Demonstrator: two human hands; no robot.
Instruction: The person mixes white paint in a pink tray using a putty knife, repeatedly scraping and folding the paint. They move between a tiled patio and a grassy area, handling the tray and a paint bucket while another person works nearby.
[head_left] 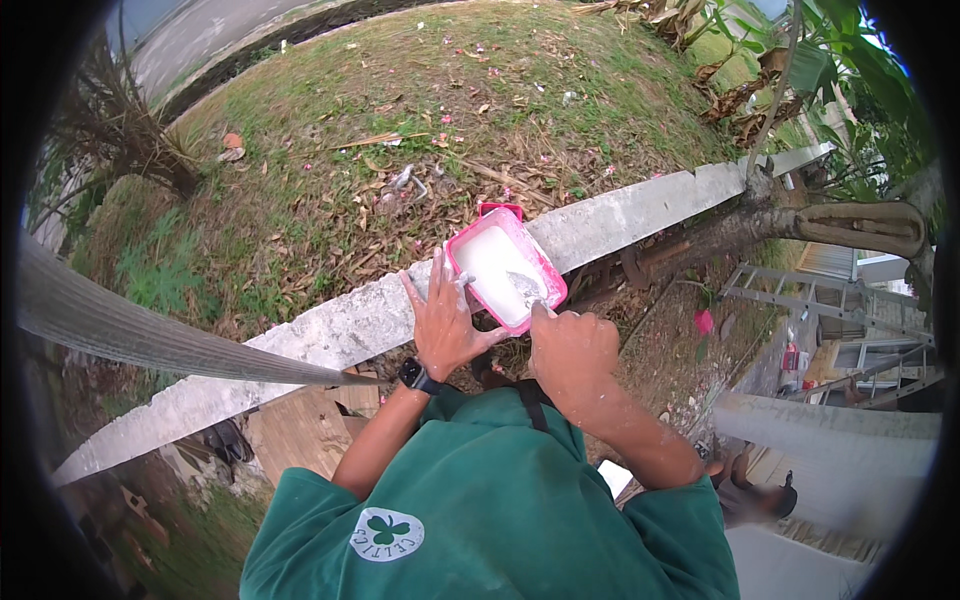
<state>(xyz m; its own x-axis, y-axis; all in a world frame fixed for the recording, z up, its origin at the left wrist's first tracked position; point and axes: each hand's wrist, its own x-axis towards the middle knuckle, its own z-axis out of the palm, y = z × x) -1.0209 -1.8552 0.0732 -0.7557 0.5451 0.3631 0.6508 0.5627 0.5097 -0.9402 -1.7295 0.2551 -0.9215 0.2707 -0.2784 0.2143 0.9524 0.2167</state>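
A pink rectangular tub [551, 292] filled with smooth white paste [490, 262] rests tilted on top of a narrow concrete wall. My left hand [443, 318] lies against the tub's left side with its fingers spread; white smears mark the fingers. At the tub's near right corner, my right hand [575, 352] is closed around the handle of a tool with a flat, paste-coated grey blade [526, 286]. That blade dips into the paste, and its handle is mostly hidden in my fist. A dark watch [415, 375] sits on my left wrist.
The concrete wall [640, 215] runs diagonally across the view, with leaf-strewn grass [350, 100] beyond. A thick grey pole [180, 318] slants in from the left. At right are a branch [690, 245], a metal ladder [830, 305] and another person [750, 500]. Cardboard [295, 430] lies below left.
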